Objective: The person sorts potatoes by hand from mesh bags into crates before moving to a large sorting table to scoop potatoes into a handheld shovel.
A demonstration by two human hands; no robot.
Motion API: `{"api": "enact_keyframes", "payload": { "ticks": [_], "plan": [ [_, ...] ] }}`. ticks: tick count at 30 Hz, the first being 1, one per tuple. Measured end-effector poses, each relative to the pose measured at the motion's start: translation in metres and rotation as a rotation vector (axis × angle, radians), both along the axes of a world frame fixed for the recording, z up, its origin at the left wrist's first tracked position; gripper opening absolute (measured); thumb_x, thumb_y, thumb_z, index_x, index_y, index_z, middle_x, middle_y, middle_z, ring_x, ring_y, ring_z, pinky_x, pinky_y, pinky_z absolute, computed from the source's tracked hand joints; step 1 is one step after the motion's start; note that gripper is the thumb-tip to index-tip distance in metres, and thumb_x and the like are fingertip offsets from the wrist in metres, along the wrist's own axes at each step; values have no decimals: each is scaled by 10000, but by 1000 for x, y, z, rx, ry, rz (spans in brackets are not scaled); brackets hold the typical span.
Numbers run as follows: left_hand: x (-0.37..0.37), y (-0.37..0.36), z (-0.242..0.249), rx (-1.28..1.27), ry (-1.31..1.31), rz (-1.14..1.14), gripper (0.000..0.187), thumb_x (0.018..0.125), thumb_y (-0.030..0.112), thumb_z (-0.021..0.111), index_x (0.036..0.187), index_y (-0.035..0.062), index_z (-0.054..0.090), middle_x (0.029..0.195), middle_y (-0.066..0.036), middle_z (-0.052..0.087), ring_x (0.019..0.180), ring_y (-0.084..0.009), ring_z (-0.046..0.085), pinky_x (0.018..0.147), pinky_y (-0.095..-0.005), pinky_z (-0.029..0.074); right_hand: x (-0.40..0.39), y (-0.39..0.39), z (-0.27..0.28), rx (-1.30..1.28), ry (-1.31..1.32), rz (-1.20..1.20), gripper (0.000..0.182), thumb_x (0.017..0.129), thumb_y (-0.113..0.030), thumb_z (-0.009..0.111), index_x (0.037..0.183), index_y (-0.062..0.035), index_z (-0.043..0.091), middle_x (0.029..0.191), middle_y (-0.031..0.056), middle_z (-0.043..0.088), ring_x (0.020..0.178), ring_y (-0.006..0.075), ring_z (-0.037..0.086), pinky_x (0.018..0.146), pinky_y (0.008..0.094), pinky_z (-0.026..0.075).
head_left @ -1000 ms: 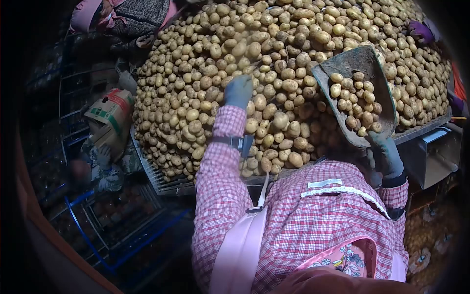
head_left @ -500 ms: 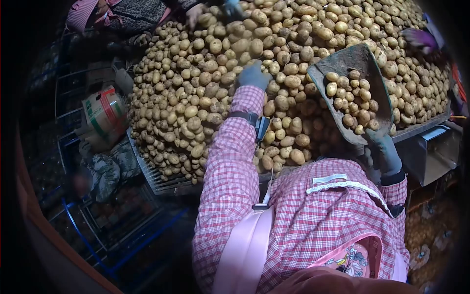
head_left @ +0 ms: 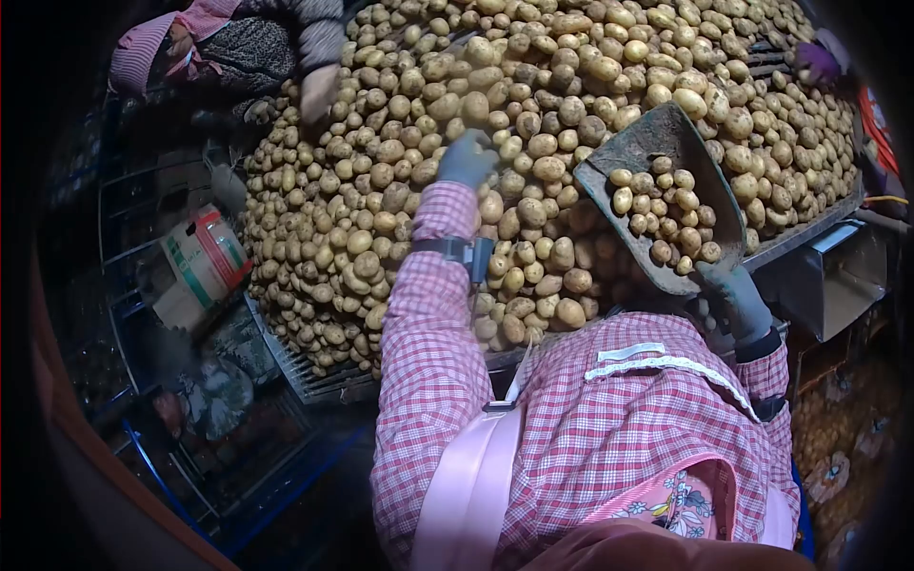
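A heap of potatoes covers the work surface before me. My left hand, in a grey-blue glove, reaches into its middle with curled fingers against the potatoes. What lies inside those fingers is hidden. At the right, my gloved right hand grips the near end of a worn, dirty scoop. The scoop rests tilted on the heap, close to my body, and carries a cluster of small potatoes. Part of the right hand's grip is hidden beneath the scoop.
At the upper left a person's bare hand touches the heap. Another person's purple glove is at the far right. A carton stands left of the slatted table edge. A metal chute sits at the right.
My left hand has shifted slightly left over the heap, fingers still curled. The scoop stays in my right hand, a little further left in view. The upper-left person's hand has moved left and down.
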State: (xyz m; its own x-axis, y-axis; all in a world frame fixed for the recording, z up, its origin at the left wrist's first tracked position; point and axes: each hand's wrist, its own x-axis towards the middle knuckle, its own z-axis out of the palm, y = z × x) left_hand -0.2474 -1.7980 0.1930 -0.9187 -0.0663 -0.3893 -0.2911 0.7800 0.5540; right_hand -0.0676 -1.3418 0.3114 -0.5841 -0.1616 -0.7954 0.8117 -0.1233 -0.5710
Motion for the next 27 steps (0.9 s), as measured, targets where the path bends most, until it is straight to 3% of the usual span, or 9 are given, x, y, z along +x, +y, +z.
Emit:
{"api": "enact_keyframes", "payload": {
  "ticks": [1,3,6,8,10,13,15,21,27],
  "plan": [
    [2,-8,0,214,126,83,310,859,152,806,1139,67,703,1023,-144,715,849,-213,716,707,-339,601,1,1,-2,-7,6,8,270,1001,-289,693,1094,-40,643,725,47,658,466,114,583,361,238,428],
    [-15,-29,8,332,53,272,324,885,93,796,1190,72,688,1019,-108,708,746,-150,678,619,-273,577,-3,4,5,-33,-36,30,269,1000,-279,691,1101,-34,644,729,49,659,474,116,587,361,241,426],
    [-16,10,77,759,54,331,315,966,89,713,1276,62,661,1068,-77,701,783,-116,654,636,-242,564,-8,-4,6,-40,-35,27,268,1005,-288,686,1062,-26,668,710,63,678,454,112,583,356,228,422],
    [2,59,123,832,21,-160,325,1042,81,604,1363,31,614,1112,-66,692,868,-93,647,709,-189,548,-10,-3,2,-50,-23,36,275,1009,-299,683,1040,-25,680,704,67,690,444,110,582,353,220,420],
    [4,56,125,886,-11,-188,323,1065,93,560,1378,42,623,1135,-62,691,918,-88,647,764,-172,539,-11,0,-6,-84,-24,75,282,1011,-308,679,1038,-27,678,713,65,696,449,110,586,354,219,421],
    [8,26,109,653,70,17,332,1031,207,606,1316,65,698,1163,-96,720,962,-167,682,850,-273,562,-8,3,-16,-99,-15,119,295,1016,-321,673,1042,-27,677,711,56,693,440,114,581,355,224,425],
    [23,0,77,130,162,25,343,988,289,658,1244,80,749,1137,-137,741,962,-241,699,871,-363,579,-5,-6,-8,-94,11,60,302,1017,-323,673,1044,-23,678,710,54,693,434,116,578,359,228,431],
    [49,15,8,-501,158,-343,317,916,351,696,1143,152,793,1155,-210,743,1112,-384,685,992,-482,546,-2,-1,-15,-106,-17,34,222,1015,-254,670,1025,-32,672,630,48,638,396,140,540,349,248,418],
    [41,16,8,-552,-2,-384,341,882,348,689,1152,148,748,1141,-181,756,1114,-382,684,997,-492,536,-2,0,-14,-101,-54,27,276,998,-301,685,1042,-29,675,630,51,635,411,137,555,348,249,426]
  ]
}}
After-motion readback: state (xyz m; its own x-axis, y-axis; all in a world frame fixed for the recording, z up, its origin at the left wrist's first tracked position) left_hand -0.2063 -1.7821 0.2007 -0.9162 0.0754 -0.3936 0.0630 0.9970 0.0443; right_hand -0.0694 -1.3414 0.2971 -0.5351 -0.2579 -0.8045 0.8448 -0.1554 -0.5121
